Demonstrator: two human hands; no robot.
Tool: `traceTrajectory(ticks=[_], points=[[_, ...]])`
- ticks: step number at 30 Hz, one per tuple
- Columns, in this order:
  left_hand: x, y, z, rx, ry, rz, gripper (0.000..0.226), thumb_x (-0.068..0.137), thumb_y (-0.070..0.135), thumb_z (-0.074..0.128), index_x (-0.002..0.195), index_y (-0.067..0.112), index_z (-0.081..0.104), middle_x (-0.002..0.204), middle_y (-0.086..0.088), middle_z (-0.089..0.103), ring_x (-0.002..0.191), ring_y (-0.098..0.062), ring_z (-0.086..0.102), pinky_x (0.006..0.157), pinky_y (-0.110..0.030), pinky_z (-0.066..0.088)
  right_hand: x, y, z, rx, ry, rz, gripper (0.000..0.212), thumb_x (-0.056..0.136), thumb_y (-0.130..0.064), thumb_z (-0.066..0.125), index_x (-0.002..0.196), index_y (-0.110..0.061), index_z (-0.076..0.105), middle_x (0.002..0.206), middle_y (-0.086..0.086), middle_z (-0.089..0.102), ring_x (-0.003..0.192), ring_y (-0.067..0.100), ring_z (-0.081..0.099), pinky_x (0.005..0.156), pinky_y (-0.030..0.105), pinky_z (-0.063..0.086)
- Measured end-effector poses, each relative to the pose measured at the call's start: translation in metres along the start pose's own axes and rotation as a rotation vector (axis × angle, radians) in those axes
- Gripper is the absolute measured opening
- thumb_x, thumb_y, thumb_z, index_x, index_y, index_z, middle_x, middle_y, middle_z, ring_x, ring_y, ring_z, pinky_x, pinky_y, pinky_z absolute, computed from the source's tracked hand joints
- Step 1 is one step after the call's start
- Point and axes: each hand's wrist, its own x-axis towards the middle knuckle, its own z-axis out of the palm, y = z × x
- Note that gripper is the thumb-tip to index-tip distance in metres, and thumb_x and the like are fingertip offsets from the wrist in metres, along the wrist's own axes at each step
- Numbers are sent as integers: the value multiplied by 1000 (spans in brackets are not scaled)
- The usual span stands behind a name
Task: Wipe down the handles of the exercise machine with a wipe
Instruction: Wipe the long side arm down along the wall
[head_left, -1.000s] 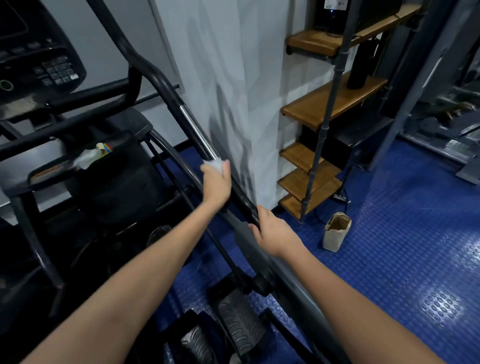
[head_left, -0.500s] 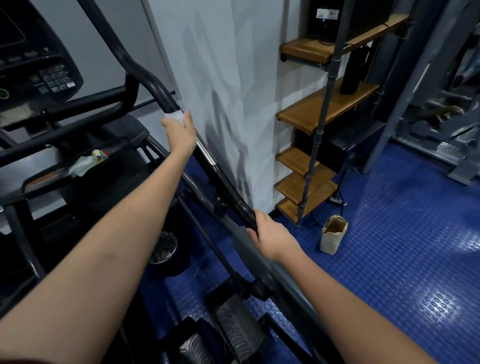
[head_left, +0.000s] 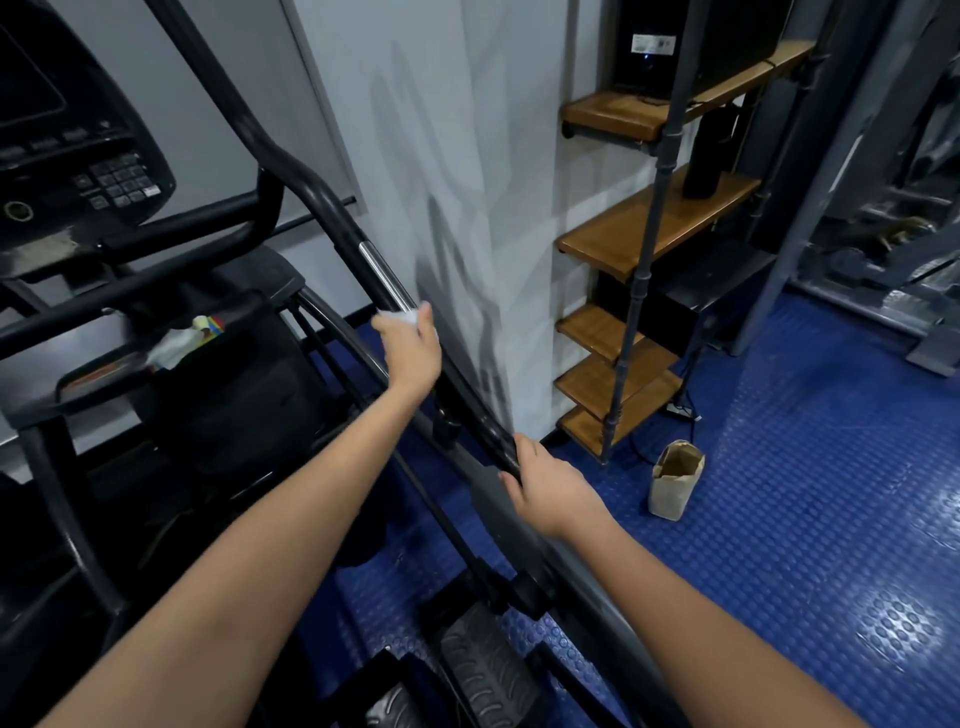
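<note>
The machine (head_left: 156, 364) fills my left side, and its long handle (head_left: 311, 192) slants down from upper left to my right hand (head_left: 553, 491), which grips the lower black part to steady it. My left hand (head_left: 413, 353) is wrapped round the handle just below the chrome band (head_left: 387, 278), fingers curled and pressing the wipe (head_left: 400, 317) against the bar. The wipe peeks out white at the top of my fist, between fingers and metal. If my grip loosens on the slick chrome, I judge the wipe could bunch or slip out; if my right hand eases, the handle may swing.
</note>
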Motion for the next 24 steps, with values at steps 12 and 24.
traceTrajectory(ticks=[12,24], points=[[61,31,-28,338,175,284,83,103,30,44,151,-10,-11,160,-29,-11,151,-39,-3,124,-42,6,0,1,1,-4,6,-1,42,103,-45,36,134,-16,34,121,5,54,88,29,61,73,44,51],[104,44,-84,1249,28,967,73,105,43,8,104,8,73,122,-13,66,136,-24,46,124,-44,1,-1,-1,-1,1,-5,14,45,103,-46,35,137,-17,32,125,5,53,93,30,61,79,48,53]])
